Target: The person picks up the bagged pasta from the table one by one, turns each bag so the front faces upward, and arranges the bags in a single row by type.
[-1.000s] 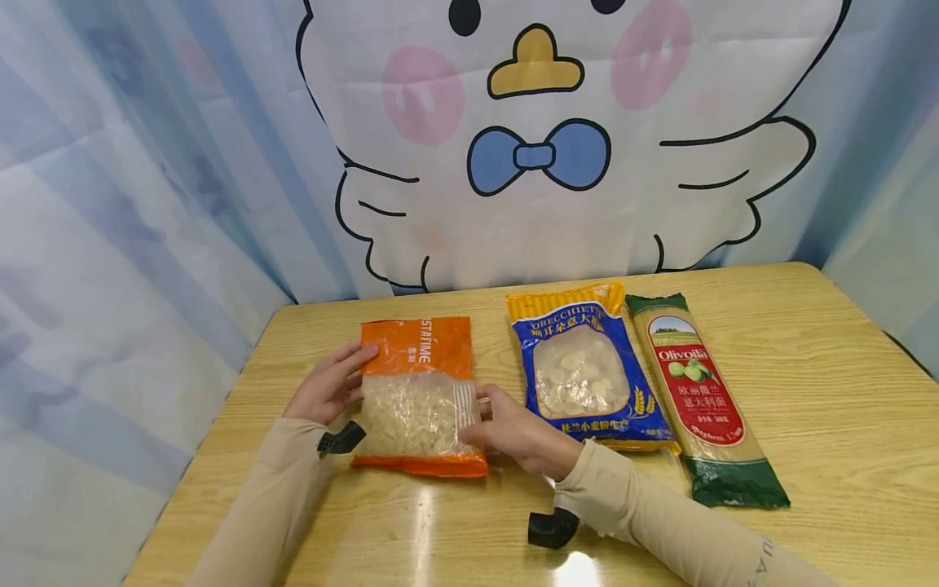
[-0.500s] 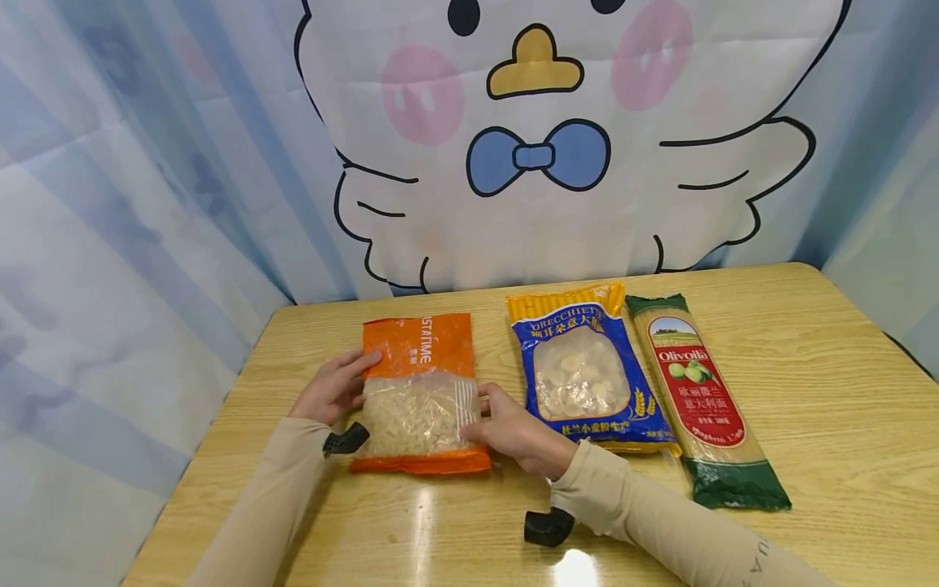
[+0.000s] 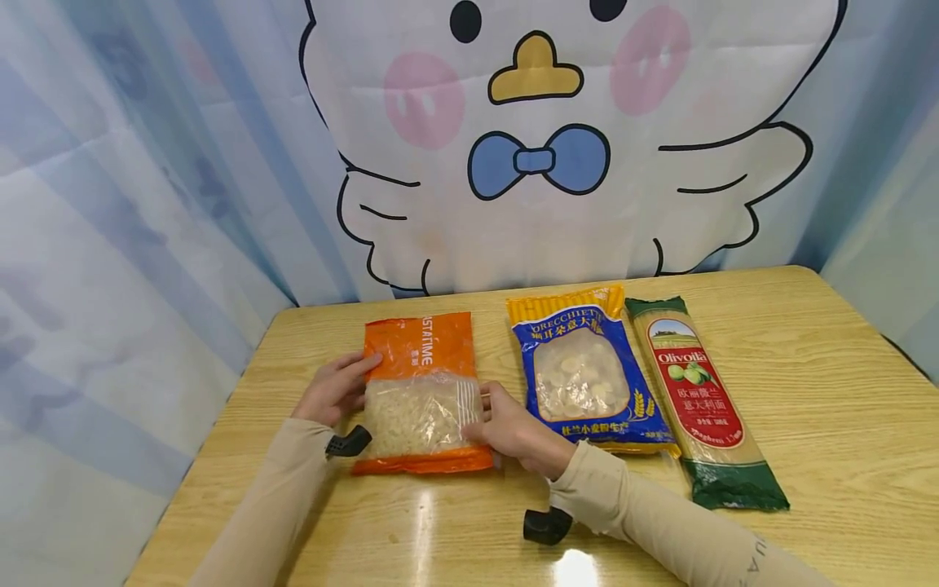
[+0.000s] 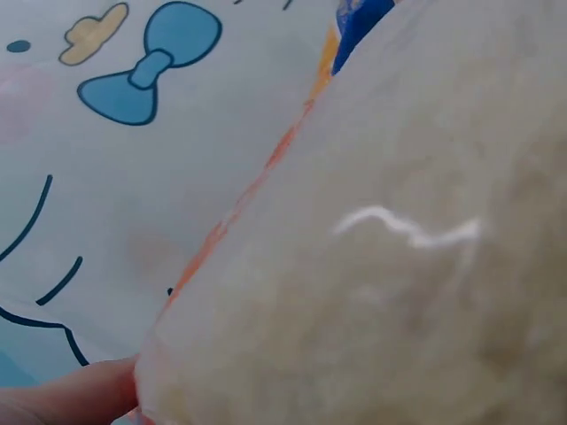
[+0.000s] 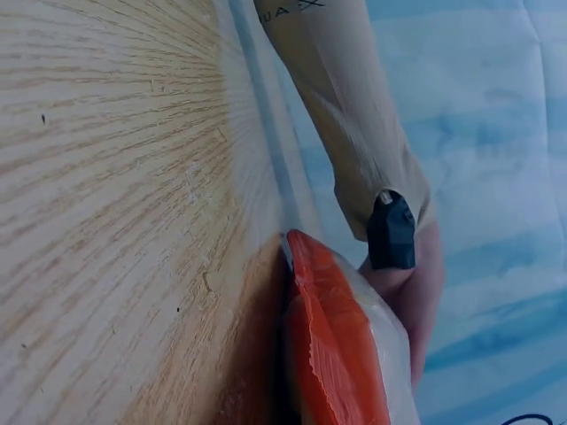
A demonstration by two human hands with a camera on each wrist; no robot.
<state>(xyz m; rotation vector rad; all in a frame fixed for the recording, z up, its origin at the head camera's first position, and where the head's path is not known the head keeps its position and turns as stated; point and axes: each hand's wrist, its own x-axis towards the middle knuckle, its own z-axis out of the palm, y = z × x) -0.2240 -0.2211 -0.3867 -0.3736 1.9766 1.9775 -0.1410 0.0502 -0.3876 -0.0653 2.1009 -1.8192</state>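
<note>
A clear-and-orange bag of pasta [image 3: 418,412] lies at the left of the table, its printed orange part toward the back. My left hand [image 3: 333,391] grips its left edge, thumb on the front and the other fingers partly hidden at the side. My right hand [image 3: 517,428] holds the lower right edge, thumb over the clear film. In the left wrist view the pasta bag [image 4: 399,266] fills most of the picture, with a finger [image 4: 80,394] at its edge. The right wrist view shows the bag's orange end [image 5: 341,354] close over the wood, the left hand behind it.
To the right lie a blue-and-yellow bag of orecchiette [image 3: 583,375] and a long green-ended pack of spaghetti [image 3: 704,391], side by side. Behind the wooden table [image 3: 829,367] hangs a curtain [image 3: 543,228] with a cartoon bird. Glare shows near the front.
The pasta bag has shifted slightly to the right and back, the left hand moving with it. My right hand has barely moved. The other two packs stay in place.
</note>
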